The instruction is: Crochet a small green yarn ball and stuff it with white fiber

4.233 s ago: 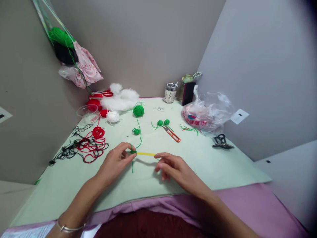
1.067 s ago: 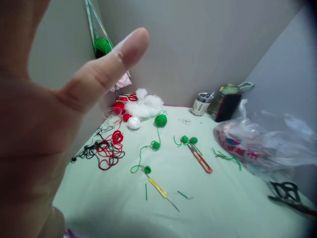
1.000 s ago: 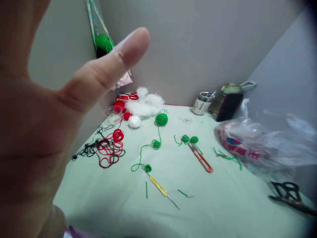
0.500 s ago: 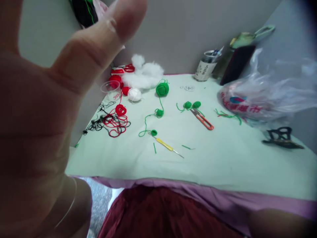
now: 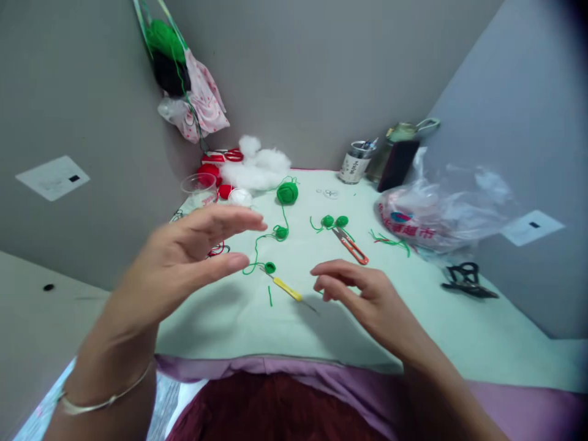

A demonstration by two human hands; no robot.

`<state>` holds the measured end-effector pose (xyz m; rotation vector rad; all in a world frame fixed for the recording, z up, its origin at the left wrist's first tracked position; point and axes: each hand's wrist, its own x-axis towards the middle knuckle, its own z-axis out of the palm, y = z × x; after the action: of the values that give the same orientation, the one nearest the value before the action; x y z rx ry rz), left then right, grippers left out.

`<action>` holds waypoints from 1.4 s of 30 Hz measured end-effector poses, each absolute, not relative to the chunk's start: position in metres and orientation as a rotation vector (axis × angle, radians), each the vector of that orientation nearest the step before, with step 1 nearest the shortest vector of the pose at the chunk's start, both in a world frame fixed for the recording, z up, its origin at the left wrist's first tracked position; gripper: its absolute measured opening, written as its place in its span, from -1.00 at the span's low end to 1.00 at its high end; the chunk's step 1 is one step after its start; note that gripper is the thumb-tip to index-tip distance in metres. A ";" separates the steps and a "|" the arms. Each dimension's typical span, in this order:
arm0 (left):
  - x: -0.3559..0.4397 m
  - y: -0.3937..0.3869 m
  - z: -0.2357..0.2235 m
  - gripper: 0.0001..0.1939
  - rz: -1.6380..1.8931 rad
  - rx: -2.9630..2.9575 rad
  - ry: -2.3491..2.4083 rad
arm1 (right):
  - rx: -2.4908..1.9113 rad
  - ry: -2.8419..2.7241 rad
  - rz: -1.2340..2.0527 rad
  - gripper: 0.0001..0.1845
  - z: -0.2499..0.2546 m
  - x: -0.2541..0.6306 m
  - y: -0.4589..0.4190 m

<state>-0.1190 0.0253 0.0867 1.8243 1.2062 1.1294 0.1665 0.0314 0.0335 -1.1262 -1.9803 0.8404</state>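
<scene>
My left hand [image 5: 184, 263] hovers above the left part of the table, thumb apart from the fingers, holding nothing. Lower and to the right, my right hand [image 5: 358, 294] hangs over the cloth with loosely bent fingers and nothing visible in it. Between the two lies a yellow-handled crochet hook [image 5: 287, 289], its far tip at a small green crocheted piece [image 5: 270, 267]. Green yarn runs from that piece to a small green bundle [image 5: 281, 233] and on to a green yarn ball [image 5: 287, 192]. A short green yarn scrap [image 5: 270, 296] rests left of the hook.
Orange thread snips [image 5: 351, 246] lie by two small green pieces [image 5: 334, 222]. White stuffing [image 5: 261, 168] and red yarn [image 5: 210, 175] are at the back left. A pen holder [image 5: 354, 164], a phone [image 5: 399, 165], a plastic bag [image 5: 413, 214] and a black claw clip [image 5: 468, 280] stand right.
My left hand has moved down from close before the camera to above the table. My right hand has come into view from the lower right. The view has tilted up.
</scene>
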 end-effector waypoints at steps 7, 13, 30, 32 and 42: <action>-0.100 0.063 -0.001 -0.68 0.590 2.169 1.337 | -1.499 -2.676 0.193 -0.87 -0.009 0.125 0.038; -0.091 0.068 -0.024 -0.77 0.552 2.178 1.301 | -1.458 -2.733 0.046 -0.84 -0.022 0.114 0.039; -0.066 0.047 -0.001 -0.88 0.548 1.749 1.096 | -0.990 -2.434 -0.207 -0.76 -0.004 0.166 0.037; -0.063 0.045 0.004 -0.90 0.604 1.597 1.073 | -0.944 -2.215 -0.306 -0.80 0.002 0.171 0.030; -0.040 0.029 0.020 -0.84 0.866 1.270 0.877 | -0.941 -1.628 0.836 -0.84 0.006 0.161 0.007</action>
<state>-0.0405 0.0287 0.0196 1.2695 0.8773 0.8659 0.1611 0.0070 0.0056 -0.9413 -1.6277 0.8362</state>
